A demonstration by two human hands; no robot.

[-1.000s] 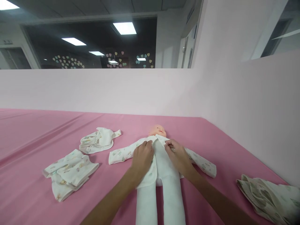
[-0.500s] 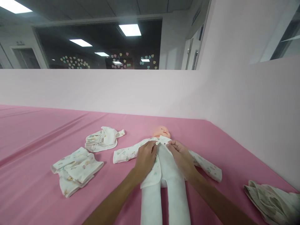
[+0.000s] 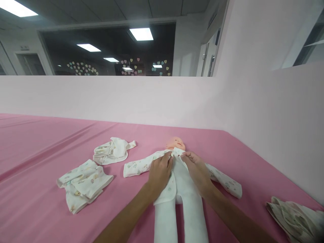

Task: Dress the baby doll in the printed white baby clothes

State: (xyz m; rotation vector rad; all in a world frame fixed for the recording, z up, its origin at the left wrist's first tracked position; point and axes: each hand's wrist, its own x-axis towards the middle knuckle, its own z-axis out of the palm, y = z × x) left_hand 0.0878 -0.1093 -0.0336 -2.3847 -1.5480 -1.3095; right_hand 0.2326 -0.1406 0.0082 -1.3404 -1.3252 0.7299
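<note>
A baby doll (image 3: 176, 143) lies on its back on the pink sheet (image 3: 37, 152), head away from me, white cloth legs toward me. It wears a white printed top (image 3: 138, 166) with sleeves spread to both sides. My left hand (image 3: 159, 172) pinches the left front edge of the top at the doll's chest. My right hand (image 3: 196, 168) pinches the right front edge just below the neck. The two edges meet between my fingertips.
Two more folded baby garments lie left of the doll: one nearer me (image 3: 82, 182), one farther back (image 3: 112, 152). A crumpled printed cloth (image 3: 293, 216) sits at the right edge. A pale pink wall borders the sheet at the back and right.
My two hands have drawn closer together at the doll's neck, bringing the top's front edges together. The view shifted slightly.
</note>
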